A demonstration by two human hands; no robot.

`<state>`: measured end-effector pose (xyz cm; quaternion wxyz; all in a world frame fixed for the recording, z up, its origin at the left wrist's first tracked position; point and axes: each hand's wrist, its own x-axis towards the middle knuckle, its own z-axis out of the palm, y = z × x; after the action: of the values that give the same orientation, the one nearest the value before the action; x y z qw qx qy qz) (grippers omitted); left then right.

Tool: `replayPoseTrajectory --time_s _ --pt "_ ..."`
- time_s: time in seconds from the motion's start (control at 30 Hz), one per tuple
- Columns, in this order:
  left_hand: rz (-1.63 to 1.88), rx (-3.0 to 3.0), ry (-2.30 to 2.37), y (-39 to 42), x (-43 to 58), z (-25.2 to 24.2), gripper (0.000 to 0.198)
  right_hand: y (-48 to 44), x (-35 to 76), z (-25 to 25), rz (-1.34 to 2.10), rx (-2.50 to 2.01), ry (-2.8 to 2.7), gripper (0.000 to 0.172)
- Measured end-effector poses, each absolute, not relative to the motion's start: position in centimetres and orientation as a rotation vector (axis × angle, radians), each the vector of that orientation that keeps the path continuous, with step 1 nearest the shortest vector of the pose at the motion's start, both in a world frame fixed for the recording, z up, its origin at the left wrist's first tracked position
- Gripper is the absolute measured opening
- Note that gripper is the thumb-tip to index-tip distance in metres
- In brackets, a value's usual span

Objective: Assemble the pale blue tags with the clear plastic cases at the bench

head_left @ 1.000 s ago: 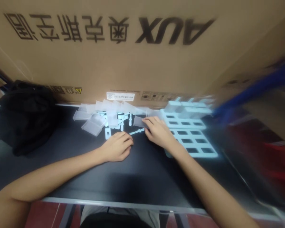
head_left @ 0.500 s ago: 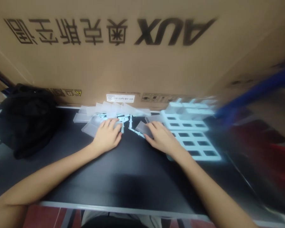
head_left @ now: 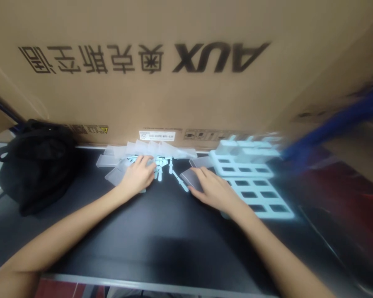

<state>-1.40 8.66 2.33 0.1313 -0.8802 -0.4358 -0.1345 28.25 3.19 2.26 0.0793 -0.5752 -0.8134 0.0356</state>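
Over my remote feed I'm seeing a black tabletop (head_left: pixel 180 231) with a pale front edge (head_left: pixel 127 283). A black fabric bag (head_left: pixel 37 165) is sitting on its left. Overlapping translucent plastic cases (head_left: pixel 152 148) are lying along the far side, light-blue plastic strips (head_left: pixel 180 181) are scattering nearer, and light-blue slotted racks (head_left: pixel 257 201) are resting toward the right.

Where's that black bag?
In the head view, the black bag sits on the table at the left, in front of the cardboard box and left of the translucent plastic pieces.
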Motion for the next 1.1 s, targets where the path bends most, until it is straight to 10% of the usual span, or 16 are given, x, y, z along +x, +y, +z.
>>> replayPoseTrajectory --time_s 0.37,0.67,1.1 --pt "-1.437 -2.913 -0.915 4.8 1.0 2.5 0.014 2.6 28.5 2.8 0.541 -1.571 -2.219 0.061" --pt "-0.765 -3.289 -0.875 2.5 0.9 0.6 0.072 3.0 28.3 1.6 -0.077 -1.54 -2.398 0.054" --pt "-0.378 -3.252 -0.652 1.3 0.6 0.7 0.032 1.7 25.4 0.3 -0.132 -1.154 -2.498 0.023"
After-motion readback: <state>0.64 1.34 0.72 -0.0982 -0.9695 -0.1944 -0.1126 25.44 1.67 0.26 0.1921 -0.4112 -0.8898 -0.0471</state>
